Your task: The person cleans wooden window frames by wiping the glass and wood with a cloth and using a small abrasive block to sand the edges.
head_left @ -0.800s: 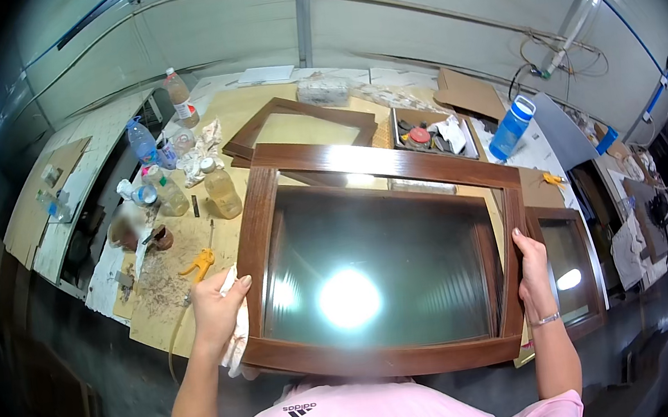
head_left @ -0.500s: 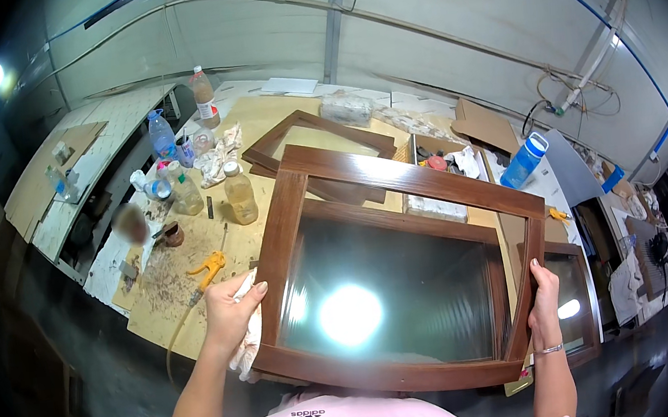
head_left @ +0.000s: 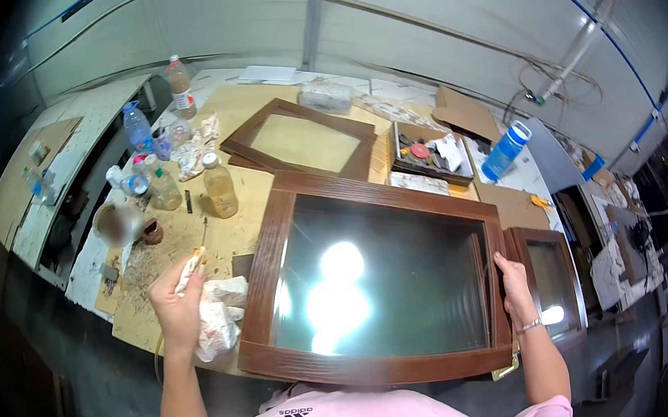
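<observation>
A brown wooden frame with a glass pane [head_left: 392, 284] lies in front of me at the near edge of the workbench. My right hand [head_left: 513, 285] rests against its right side, fingers stretched along the edge. To the left of the frame, my left hand [head_left: 175, 307] is closed on a crumpled, stained white cloth [head_left: 217, 320] that hangs beside the frame's left side. Just past those fingertips shows a bit of a yellow air blow gun [head_left: 201, 255]; the hand and cloth hide most of it, and whether I grip it is unclear.
Several bottles, including one of yellowish liquid [head_left: 220, 190], stand at the left. Behind the frame lie more wooden frames [head_left: 361, 160] and an open box of odds and ends [head_left: 469, 162]. A blue bottle [head_left: 506, 152] stands right of the box; another glazed frame [head_left: 552, 274] leans at the right.
The upper wooden frame has been lowered flat, closing the gap behind it. My left hand has let go of its left side and moved left with the cloth, toward the blow gun.
</observation>
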Demonstrator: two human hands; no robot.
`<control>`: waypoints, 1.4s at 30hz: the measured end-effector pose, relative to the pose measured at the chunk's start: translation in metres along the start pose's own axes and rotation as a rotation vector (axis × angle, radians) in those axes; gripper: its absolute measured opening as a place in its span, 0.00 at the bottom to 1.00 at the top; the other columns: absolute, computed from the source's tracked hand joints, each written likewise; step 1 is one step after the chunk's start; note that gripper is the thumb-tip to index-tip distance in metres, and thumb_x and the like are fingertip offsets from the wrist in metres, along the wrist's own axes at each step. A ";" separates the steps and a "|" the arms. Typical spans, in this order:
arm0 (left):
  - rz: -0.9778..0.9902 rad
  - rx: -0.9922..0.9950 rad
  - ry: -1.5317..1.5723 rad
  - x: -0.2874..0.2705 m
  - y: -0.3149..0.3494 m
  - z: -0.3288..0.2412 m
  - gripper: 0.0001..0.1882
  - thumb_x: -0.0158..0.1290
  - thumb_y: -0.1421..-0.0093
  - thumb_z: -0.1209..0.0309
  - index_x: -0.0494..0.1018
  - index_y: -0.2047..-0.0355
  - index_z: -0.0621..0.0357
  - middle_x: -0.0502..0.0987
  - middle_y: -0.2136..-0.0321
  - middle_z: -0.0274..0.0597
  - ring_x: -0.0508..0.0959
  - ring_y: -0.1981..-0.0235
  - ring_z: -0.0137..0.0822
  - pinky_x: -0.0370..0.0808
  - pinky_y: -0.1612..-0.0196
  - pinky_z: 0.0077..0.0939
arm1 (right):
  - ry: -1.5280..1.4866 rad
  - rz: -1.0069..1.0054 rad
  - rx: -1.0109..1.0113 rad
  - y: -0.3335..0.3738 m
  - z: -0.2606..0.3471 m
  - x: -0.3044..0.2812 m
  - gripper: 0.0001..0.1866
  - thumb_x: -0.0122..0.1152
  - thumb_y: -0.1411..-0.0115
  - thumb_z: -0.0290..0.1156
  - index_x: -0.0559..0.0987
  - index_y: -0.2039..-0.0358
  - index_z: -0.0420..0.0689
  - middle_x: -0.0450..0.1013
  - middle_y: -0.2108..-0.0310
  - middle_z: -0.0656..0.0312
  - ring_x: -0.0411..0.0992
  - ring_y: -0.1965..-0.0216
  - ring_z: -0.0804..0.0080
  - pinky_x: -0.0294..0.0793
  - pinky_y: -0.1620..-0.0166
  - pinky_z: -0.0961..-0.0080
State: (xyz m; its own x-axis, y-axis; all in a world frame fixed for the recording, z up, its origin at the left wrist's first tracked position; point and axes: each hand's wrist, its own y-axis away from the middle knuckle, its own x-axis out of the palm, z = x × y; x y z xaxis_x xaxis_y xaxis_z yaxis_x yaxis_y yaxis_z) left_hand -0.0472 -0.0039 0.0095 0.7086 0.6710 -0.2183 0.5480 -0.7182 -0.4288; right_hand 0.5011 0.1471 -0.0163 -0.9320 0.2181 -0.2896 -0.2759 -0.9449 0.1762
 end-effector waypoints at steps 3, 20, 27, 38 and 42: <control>0.093 -0.041 -0.081 0.004 0.000 -0.006 0.13 0.56 0.42 0.83 0.80 0.56 0.70 0.82 0.68 0.41 0.77 0.68 0.24 0.73 0.64 0.22 | -0.106 -0.009 -0.014 0.001 0.006 0.013 0.16 0.64 0.36 0.38 0.82 0.73 0.36 0.76 0.74 0.67 0.71 0.73 0.80 0.67 0.71 0.75; 0.766 0.046 -0.092 0.039 0.009 -0.008 0.11 0.58 0.46 0.79 0.80 0.62 0.69 0.77 0.73 0.35 0.72 0.75 0.27 0.68 0.69 0.24 | 0.901 -0.491 -0.317 0.054 0.073 -0.041 0.19 0.64 0.44 0.44 0.78 0.81 0.41 0.76 0.78 0.47 0.78 0.69 0.47 0.77 0.64 0.55; 0.655 -0.023 0.089 0.034 -0.009 -0.052 0.12 0.59 0.44 0.75 0.82 0.61 0.68 0.77 0.75 0.36 0.72 0.76 0.23 0.65 0.74 0.20 | 0.737 -0.426 -0.132 0.064 -0.045 -0.099 0.21 0.66 0.47 0.39 0.70 0.86 0.37 0.63 0.88 0.51 0.64 0.83 0.64 0.67 0.73 0.64; 0.877 0.001 -0.110 0.141 0.112 -0.131 0.12 0.62 0.50 0.74 0.82 0.66 0.69 0.75 0.78 0.37 0.72 0.76 0.26 0.65 0.71 0.22 | 0.516 -0.078 -0.152 -0.071 -0.141 -0.069 0.15 0.67 0.46 0.38 0.81 0.77 0.38 0.76 0.77 0.44 0.76 0.72 0.49 0.75 0.65 0.58; 0.718 -0.053 -0.127 0.187 0.139 -0.128 0.14 0.60 0.49 0.79 0.81 0.61 0.69 0.77 0.75 0.40 0.73 0.74 0.27 0.68 0.70 0.24 | 0.466 -0.045 -0.216 -0.136 -0.151 -0.045 0.12 0.69 0.46 0.36 0.82 0.76 0.39 0.77 0.76 0.46 0.77 0.72 0.49 0.76 0.65 0.56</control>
State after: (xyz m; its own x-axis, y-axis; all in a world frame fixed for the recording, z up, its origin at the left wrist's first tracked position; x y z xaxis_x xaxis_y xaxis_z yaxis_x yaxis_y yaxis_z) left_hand 0.2180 -0.0014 0.0213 0.8461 0.0447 -0.5311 -0.0096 -0.9950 -0.0990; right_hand 0.6160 0.2291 -0.1694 -0.7029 0.1747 -0.6895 -0.2132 -0.9765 -0.0300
